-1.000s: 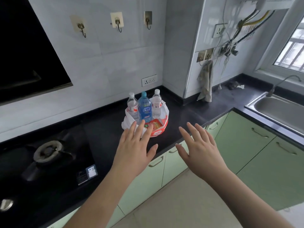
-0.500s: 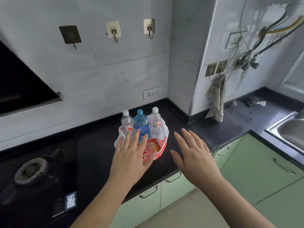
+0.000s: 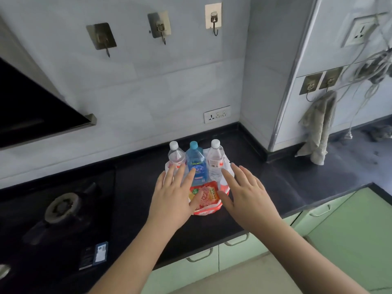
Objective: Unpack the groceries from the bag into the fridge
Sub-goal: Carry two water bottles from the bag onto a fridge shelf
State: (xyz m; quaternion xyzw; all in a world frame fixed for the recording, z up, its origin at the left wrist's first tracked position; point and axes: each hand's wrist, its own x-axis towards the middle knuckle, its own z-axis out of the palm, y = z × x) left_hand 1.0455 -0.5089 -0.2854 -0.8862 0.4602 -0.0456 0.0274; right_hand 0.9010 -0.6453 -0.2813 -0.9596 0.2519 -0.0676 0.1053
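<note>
A white and red plastic grocery bag sits on the black counter. Three bottles stand upright in it: a clear one on the left, a blue one in the middle and a clear one on the right. A red and orange snack packet lies in front of them. My left hand hovers open over the bag's left side, fingers spread. My right hand is open at the bag's right side. Neither hand holds anything. No fridge is in view.
A gas burner sits on the cooktop at left, under a black range hood. Wall hooks and a socket are behind the bag. A grey towel hangs at right. Green cabinets run below the counter.
Both hands have moved forward and closed in on the bag, the right one now beside it. The camera has come closer and turned left, putting the sink out of view.
</note>
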